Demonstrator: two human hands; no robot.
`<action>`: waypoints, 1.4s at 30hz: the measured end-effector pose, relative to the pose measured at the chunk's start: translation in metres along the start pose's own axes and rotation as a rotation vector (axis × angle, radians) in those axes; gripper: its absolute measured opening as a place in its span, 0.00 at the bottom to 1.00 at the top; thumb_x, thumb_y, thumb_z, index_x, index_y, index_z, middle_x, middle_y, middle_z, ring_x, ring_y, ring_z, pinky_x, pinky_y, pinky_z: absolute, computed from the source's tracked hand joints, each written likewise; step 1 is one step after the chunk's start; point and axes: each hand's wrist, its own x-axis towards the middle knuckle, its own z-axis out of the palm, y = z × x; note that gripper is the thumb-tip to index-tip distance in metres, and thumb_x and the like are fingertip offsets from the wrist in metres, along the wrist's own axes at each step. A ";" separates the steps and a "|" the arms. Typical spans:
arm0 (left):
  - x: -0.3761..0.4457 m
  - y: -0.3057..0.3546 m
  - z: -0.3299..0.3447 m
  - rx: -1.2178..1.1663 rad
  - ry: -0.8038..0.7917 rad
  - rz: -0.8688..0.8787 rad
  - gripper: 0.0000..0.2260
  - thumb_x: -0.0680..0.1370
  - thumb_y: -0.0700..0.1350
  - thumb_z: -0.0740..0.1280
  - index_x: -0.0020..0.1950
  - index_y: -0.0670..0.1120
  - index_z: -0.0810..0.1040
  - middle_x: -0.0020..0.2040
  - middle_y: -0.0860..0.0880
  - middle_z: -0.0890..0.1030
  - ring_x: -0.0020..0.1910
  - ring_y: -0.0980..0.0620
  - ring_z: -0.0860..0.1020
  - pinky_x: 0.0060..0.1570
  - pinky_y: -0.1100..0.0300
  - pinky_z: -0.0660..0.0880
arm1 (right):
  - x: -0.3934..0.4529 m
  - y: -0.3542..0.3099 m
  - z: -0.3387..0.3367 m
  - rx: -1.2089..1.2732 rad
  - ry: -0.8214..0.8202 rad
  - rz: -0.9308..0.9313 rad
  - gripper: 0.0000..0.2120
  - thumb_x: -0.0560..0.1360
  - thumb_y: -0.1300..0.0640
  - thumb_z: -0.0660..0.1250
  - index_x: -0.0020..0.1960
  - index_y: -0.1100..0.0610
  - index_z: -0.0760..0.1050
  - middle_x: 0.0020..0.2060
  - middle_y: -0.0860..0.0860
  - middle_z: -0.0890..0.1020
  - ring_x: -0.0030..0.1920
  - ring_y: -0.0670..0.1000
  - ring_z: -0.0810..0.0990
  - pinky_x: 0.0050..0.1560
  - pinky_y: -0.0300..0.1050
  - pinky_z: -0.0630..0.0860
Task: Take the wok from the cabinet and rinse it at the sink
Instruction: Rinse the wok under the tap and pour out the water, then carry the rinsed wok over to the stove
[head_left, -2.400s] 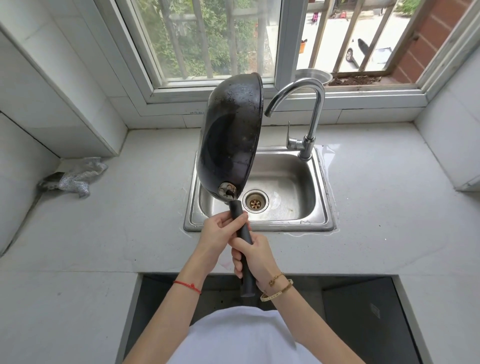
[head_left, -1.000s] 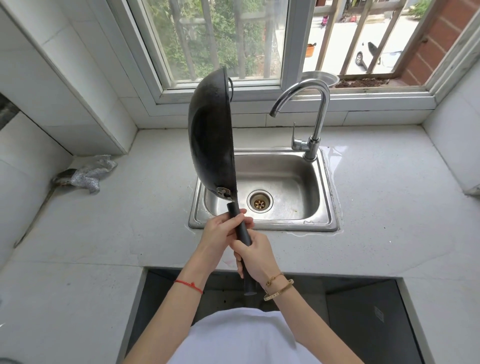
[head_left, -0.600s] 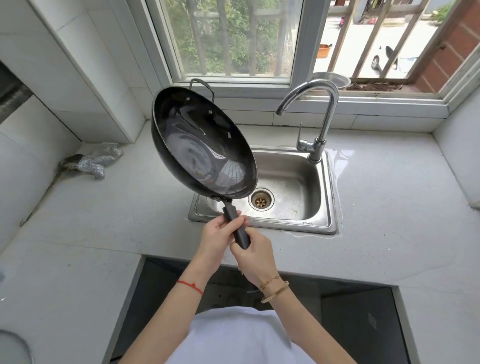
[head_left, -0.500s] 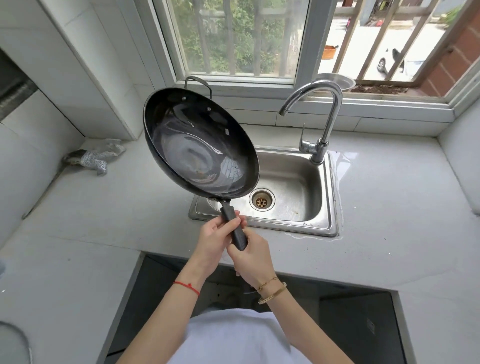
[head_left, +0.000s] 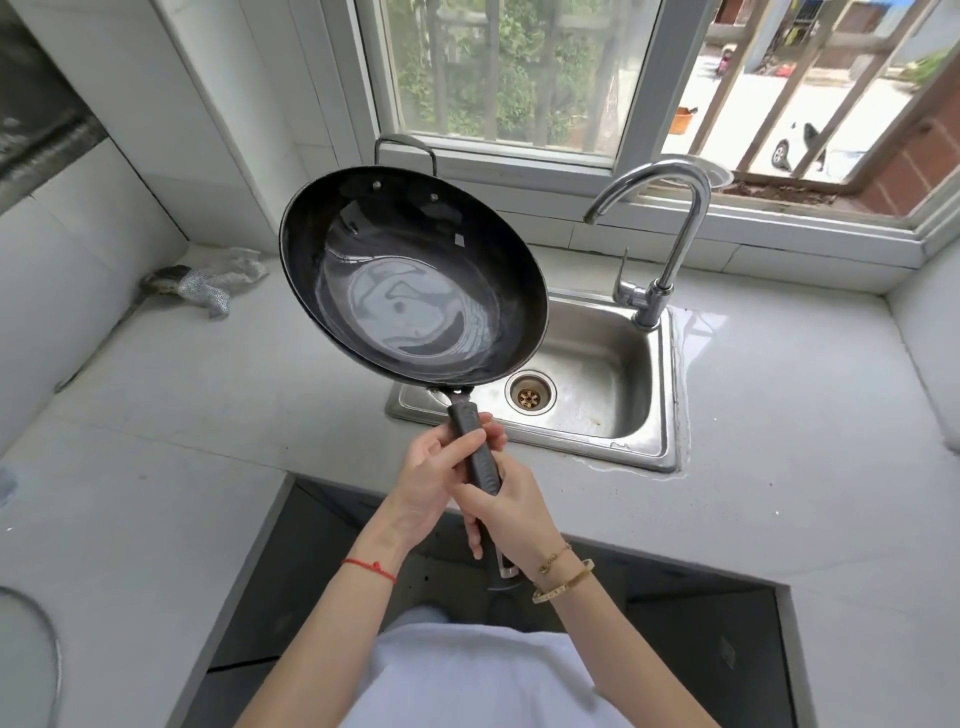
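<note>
Since the earlier frames, where it stood on edge with its blackened underside turned to me, the round black metal wok (head_left: 413, 283) has rolled over, and I now look straight into its wet, shiny bowl. It hangs in the air, tilted, above the left part of the rectangular stainless steel sink (head_left: 597, 364) and the counter beside it, touching neither. A small wire loop handle (head_left: 405, 143) sticks up from its far rim. I see both hands clenched around the long black handle (head_left: 478, 452): the left hand (head_left: 434, 480) grasps it nearer the bowl, the right hand (head_left: 511, 512) just behind, and the handle's end pokes out under the right wrist. A red string circles the left wrist (head_left: 370, 569), and gold bracelets (head_left: 563, 579) sit on the right. Behind the sink rises the curved chrome tap (head_left: 670, 228), with the brass-coloured drain (head_left: 530, 398) showing in the basin. On the pale stone counter (head_left: 779, 415), far left, lies a crumpled silvery scouring cloth (head_left: 208, 283).
</note>
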 end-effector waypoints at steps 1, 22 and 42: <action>-0.002 0.002 -0.001 0.018 -0.012 0.000 0.17 0.76 0.41 0.68 0.63 0.35 0.77 0.56 0.40 0.83 0.57 0.46 0.82 0.56 0.57 0.79 | -0.002 -0.001 0.003 -0.008 0.023 0.001 0.07 0.75 0.66 0.65 0.40 0.59 0.70 0.24 0.52 0.74 0.19 0.50 0.73 0.20 0.40 0.73; -0.080 -0.002 0.037 0.377 -0.601 -0.197 0.11 0.79 0.38 0.66 0.62 0.40 0.77 0.55 0.44 0.85 0.56 0.45 0.83 0.57 0.55 0.79 | -0.145 -0.007 0.059 -0.099 0.776 0.048 0.04 0.75 0.62 0.67 0.45 0.60 0.71 0.28 0.54 0.77 0.19 0.52 0.76 0.21 0.45 0.75; -0.201 -0.150 0.172 0.599 -1.224 -0.507 0.09 0.80 0.37 0.65 0.58 0.40 0.80 0.55 0.42 0.85 0.57 0.45 0.82 0.64 0.47 0.75 | -0.341 0.053 0.036 0.103 1.475 0.240 0.10 0.74 0.66 0.65 0.41 0.51 0.71 0.20 0.50 0.74 0.18 0.53 0.73 0.21 0.46 0.73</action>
